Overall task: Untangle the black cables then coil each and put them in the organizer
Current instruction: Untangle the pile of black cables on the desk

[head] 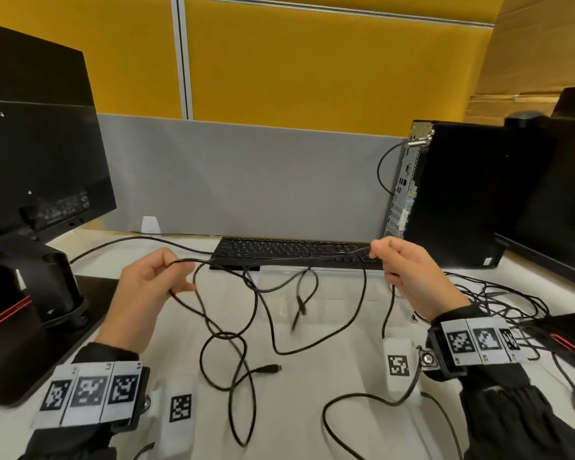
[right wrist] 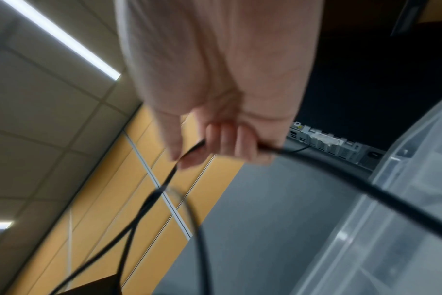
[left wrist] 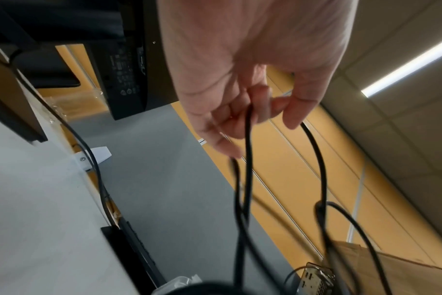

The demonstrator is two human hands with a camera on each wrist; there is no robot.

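Thin black cables (head: 256, 313) hang in crossed loops between my two raised hands and trail onto the white desk. My left hand (head: 160, 277) pinches a loop of black cable (left wrist: 249, 151) with curled fingers; two strands drop from it. My right hand (head: 392, 260) grips another stretch of the cable (right wrist: 192, 149) in its curled fingers, pulled out level above the keyboard. A clear plastic organizer (head: 312, 293) with several compartments lies under the hanging loops; its wall shows in the right wrist view (right wrist: 404, 199). A loose plug end (head: 273, 368) lies on the desk.
A black keyboard (head: 292, 252) sits behind the organizer. A monitor (head: 37, 154) on its stand is at the left, a black computer tower (head: 462, 194) at the right. More thin cables (head: 498, 300) lie piled at the right near a black and red object (head: 571, 336).
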